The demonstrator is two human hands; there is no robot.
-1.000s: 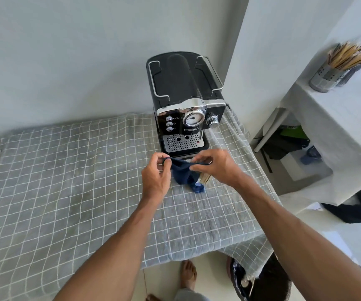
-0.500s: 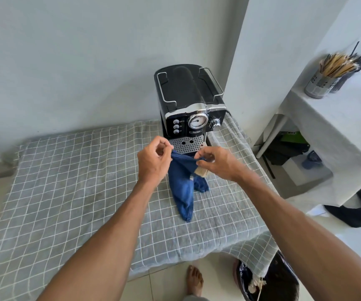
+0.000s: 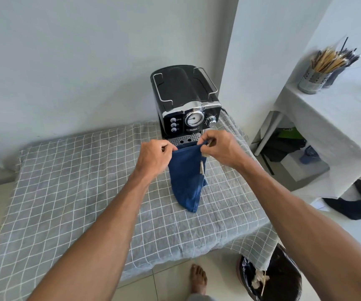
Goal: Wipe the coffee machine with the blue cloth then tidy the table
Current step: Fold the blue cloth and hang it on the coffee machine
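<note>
Pinching the top edge of the blue cloth (image 3: 186, 181) at both corners, left hand (image 3: 154, 158) on the left corner and right hand (image 3: 220, 148) on the right, fingers (image 3: 210, 138) of each curled tight round the fabric. Held up stretched between the two hands, just in front of the coffee machine (image 3: 186, 101), hanging down in a narrowing fold with the lower tip close over the counter (image 3: 66, 181) (touching or just above, cannot tell). A pale tag showing on the cloth's right edge. Standing at the far right part of the counter, black with chrome trim, round gauge and knob on the front, perforated drip tray (image 3: 185, 139) right behind the hands. Spread over the counter, a grey checked tablecloth (image 3: 255, 244) drooping past the near right corner. Off to the right, a white side table (image 3: 327, 118) bearing a metal holder (image 3: 312, 80) full of sticks. Down below, a bare foot (image 3: 198, 279) on the tiled floor, beside a dark bin (image 3: 283, 276).
</note>
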